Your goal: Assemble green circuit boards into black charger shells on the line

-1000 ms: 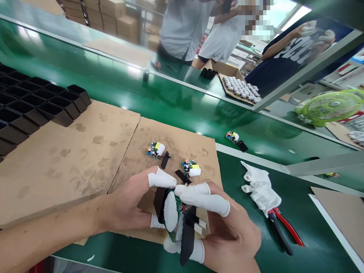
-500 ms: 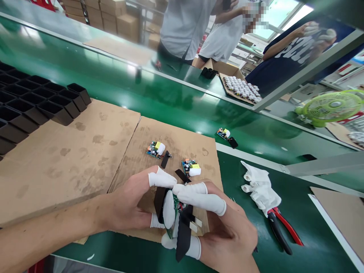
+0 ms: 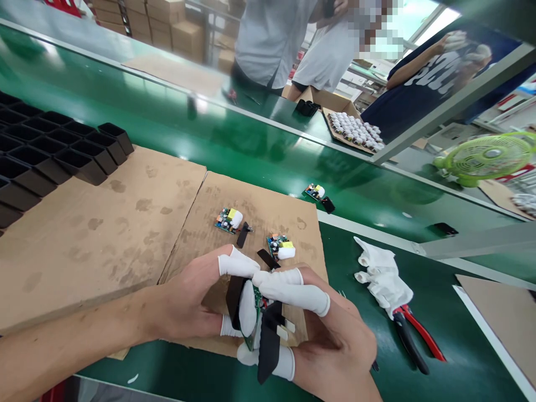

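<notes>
My left hand (image 3: 196,298) and my right hand (image 3: 330,340), both with white finger cots, are closed together on a small green circuit board (image 3: 253,318) low in the middle. Black strips (image 3: 268,346) hang from the board between my fingers. Just beyond my hands two more circuit boards (image 3: 229,219) (image 3: 280,247) with white and yellow parts lie on a brown cardboard sheet (image 3: 259,206), each with a black strip attached.
Rows of black plastic housings (image 3: 50,156) fill the left. A circuit board (image 3: 318,195) rides the green conveyor belt (image 3: 209,134). A white glove (image 3: 383,276) and red-handled pliers (image 3: 414,338) lie right. A green fan (image 3: 486,156) stands far right. People stand beyond the belt beside a box of white parts (image 3: 355,131).
The circuit board on the conveyor belt has moved left. My hands have turned the held board slightly, with the black strip hanging lower.
</notes>
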### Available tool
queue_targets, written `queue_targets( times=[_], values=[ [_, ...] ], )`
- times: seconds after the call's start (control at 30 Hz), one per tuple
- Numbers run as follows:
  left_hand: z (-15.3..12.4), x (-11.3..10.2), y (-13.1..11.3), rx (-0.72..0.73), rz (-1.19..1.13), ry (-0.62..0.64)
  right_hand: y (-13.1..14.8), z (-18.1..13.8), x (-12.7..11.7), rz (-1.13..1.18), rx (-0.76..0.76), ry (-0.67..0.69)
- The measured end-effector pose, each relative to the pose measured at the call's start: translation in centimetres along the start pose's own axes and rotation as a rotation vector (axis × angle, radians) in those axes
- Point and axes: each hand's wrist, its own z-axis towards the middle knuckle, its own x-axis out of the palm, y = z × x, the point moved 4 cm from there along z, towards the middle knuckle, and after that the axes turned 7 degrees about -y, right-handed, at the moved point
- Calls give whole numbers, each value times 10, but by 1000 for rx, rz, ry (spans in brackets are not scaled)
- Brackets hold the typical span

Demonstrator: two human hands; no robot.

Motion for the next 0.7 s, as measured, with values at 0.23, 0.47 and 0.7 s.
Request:
queue_targets(
  times=[0.23,0.47,0.7],
  values=[
    [-1,0,0,19,-6,-17,0,1,3,69,7,48],
    [1,-1,-3,39,36,-14,3,7,5,56,-26,49],
    [2,-1,-4,24,15,-14,3,8,7,24,-30,34]
  ],
)
